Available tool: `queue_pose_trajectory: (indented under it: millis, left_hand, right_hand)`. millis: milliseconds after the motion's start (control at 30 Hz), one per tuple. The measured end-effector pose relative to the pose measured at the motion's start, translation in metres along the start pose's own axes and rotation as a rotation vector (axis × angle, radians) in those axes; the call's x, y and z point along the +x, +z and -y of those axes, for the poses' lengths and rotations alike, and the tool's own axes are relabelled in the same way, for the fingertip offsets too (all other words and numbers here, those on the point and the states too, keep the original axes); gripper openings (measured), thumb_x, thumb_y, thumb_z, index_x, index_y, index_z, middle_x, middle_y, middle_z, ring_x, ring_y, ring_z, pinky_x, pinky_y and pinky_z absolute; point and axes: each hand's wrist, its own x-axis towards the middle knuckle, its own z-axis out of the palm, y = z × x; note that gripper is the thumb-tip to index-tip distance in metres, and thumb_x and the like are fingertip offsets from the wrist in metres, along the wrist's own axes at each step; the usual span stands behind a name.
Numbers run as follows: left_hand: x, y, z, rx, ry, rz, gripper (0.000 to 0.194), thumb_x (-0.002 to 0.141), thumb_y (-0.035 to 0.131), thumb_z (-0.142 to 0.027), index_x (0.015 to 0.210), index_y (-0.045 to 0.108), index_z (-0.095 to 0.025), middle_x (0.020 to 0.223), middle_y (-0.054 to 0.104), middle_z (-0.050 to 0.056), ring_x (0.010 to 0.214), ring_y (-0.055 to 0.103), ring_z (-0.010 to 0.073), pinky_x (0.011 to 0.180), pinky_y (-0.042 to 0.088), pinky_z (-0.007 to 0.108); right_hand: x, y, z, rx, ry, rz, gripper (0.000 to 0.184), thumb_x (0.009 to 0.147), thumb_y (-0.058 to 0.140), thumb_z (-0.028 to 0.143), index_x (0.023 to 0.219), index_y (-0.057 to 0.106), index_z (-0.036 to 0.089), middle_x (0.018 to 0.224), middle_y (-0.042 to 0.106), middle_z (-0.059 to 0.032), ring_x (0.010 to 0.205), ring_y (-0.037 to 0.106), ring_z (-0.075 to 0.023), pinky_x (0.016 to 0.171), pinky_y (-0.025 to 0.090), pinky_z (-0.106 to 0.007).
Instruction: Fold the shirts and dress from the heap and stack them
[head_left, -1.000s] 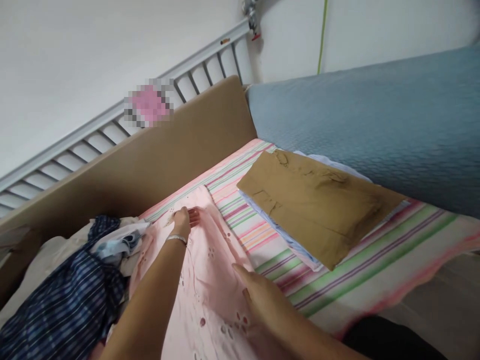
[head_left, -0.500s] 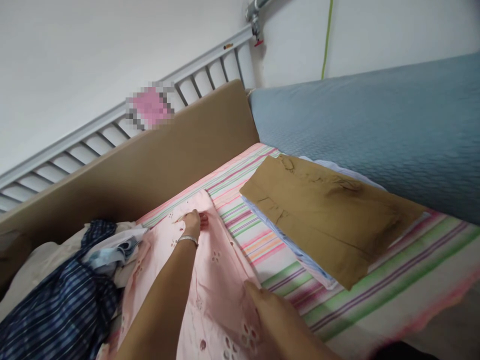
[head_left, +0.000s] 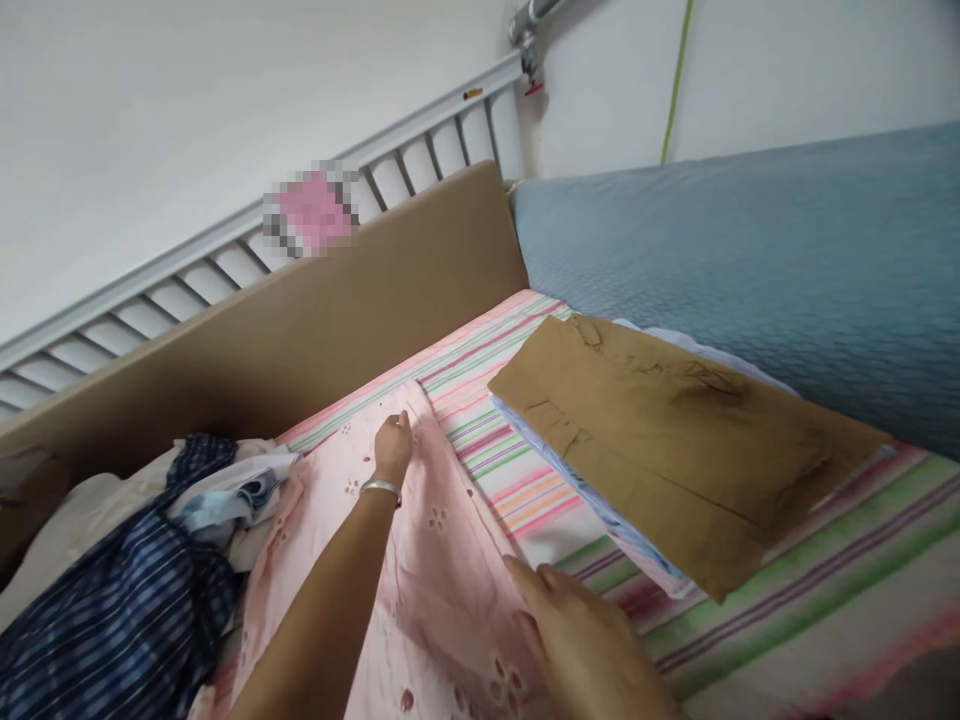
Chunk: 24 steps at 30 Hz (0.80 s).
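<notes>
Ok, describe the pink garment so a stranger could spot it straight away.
Start at the brown board in front of the radiator, then come down to the striped sheet. On it, between a plaid cloth and a tan garment, lies the pink garment, set apart by its colour and flower-shaped cut-outs.

A home bedroom: striped bed sheet (head_left: 536, 500) (and a radiator (head_left: 238, 264) behind)

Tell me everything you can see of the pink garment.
The pink garment looks like light woven cloth with flower-shaped cutouts. Slightly wrinkled, it lies spread lengthwise on the striped sheet, its near end out of frame. The left hand is on its far part; the right hand is at its right edge.
</notes>
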Motion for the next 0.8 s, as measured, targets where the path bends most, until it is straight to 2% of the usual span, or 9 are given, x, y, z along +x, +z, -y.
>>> queue_pose_trajectory:
  millis: [100, 200, 267, 367, 433, 600, 700, 800]
  left_hand:
    - [-0.006, 0.001, 0.009, 0.212, 0.198, 0.025, 0.032, 0.087, 0.042, -0.033, 0.105, 0.063, -0.016, 0.126, 0.056, 0.016, 0.125, 0.043, 0.0278, 0.103, 0.033, 0.039]
    - [-0.008, 0.01, 0.022, 0.387, 0.29, 0.055, 0.041, 0.086, 0.043, -0.035, 0.122, 0.053, -0.02, 0.145, 0.035, 0.012, 0.137, 0.02, 0.0298, 0.109, 0.02, 0.049]
    - [-0.007, 0.019, 0.032, 0.48, 0.306, 0.079, 0.048, 0.085, 0.044, -0.041, 0.129, 0.047, -0.023, 0.148, 0.029, 0.011, 0.139, 0.014, 0.0322, 0.108, 0.015, 0.057]
    - [-0.007, 0.032, 0.046, 0.567, 0.318, 0.098, 0.057, 0.085, 0.04, -0.049, 0.137, 0.038, -0.025, 0.151, 0.023, 0.009, 0.139, 0.01, 0.0318, 0.109, 0.009, 0.057]
    - [-0.007, 0.037, 0.053, 0.61, 0.328, 0.098, 0.06, 0.086, 0.034, -0.052, 0.14, 0.032, -0.025, 0.152, 0.018, 0.008, 0.14, 0.006, 0.0314, 0.11, 0.007, 0.056]
    - [-0.004, 0.036, 0.052, 0.647, 0.321, 0.146, 0.063, 0.086, 0.03, -0.057, 0.141, 0.029, -0.025, 0.152, 0.018, 0.009, 0.139, 0.007, 0.0335, 0.109, 0.01, 0.058]
    - [-0.011, 0.016, 0.042, 0.579, 0.307, 0.175, 0.061, 0.087, 0.032, -0.054, 0.141, 0.03, -0.026, 0.151, 0.021, 0.008, 0.138, 0.014, 0.0327, 0.107, 0.02, 0.057]
    - [-0.045, -0.031, 0.049, 0.506, 0.334, 0.153, 0.055, 0.089, 0.033, -0.046, 0.14, 0.031, -0.024, 0.152, 0.021, 0.007, 0.139, 0.015, 0.0278, 0.108, 0.023, 0.052]
  right_hand:
    - [0.001, 0.004, 0.003, 0.042, -0.223, -0.18, 0.045, 0.078, 0.048, 0.019, 0.121, 0.055, 0.026, 0.111, 0.065, -0.0093, 0.098, 0.061, -0.0274, 0.077, 0.048, -0.036]
    - [0.005, 0.034, 0.003, 0.081, -0.549, -0.269, 0.049, 0.082, 0.051, 0.032, 0.13, 0.047, 0.023, 0.131, 0.053, -0.0092, 0.118, 0.049, -0.0291, 0.094, 0.041, -0.04]
    - [0.006, 0.061, 0.0, 0.055, -0.649, -0.298, 0.055, 0.083, 0.052, 0.042, 0.133, 0.044, 0.021, 0.131, 0.052, -0.0117, 0.118, 0.048, -0.0312, 0.096, 0.039, -0.043]
    - [0.006, 0.091, -0.01, -0.009, -0.634, -0.304, 0.06, 0.081, 0.052, 0.053, 0.132, 0.047, 0.02, 0.129, 0.054, -0.0152, 0.115, 0.051, -0.0354, 0.093, 0.038, -0.049]
    - [0.005, 0.101, -0.016, -0.022, -0.624, -0.262, 0.064, 0.08, 0.051, 0.058, 0.133, 0.046, 0.022, 0.13, 0.052, -0.0159, 0.115, 0.05, -0.0378, 0.092, 0.038, -0.052]
    - [0.003, 0.098, -0.018, -0.014, -0.586, -0.075, 0.075, 0.072, 0.059, 0.059, 0.137, 0.04, 0.026, 0.138, 0.041, -0.0185, 0.12, 0.042, -0.0454, 0.089, 0.036, -0.063]
    - [0.002, 0.081, -0.008, -0.016, -0.5, 0.063, 0.076, 0.068, 0.066, 0.054, 0.135, 0.043, 0.027, 0.141, 0.036, -0.0195, 0.125, 0.035, -0.0468, 0.092, 0.032, -0.067]
    - [0.001, 0.051, 0.007, 0.006, -0.388, 0.162, 0.058, 0.074, 0.06, 0.053, 0.126, 0.054, 0.027, 0.139, 0.042, -0.0167, 0.127, 0.035, -0.0415, 0.097, 0.03, -0.063]
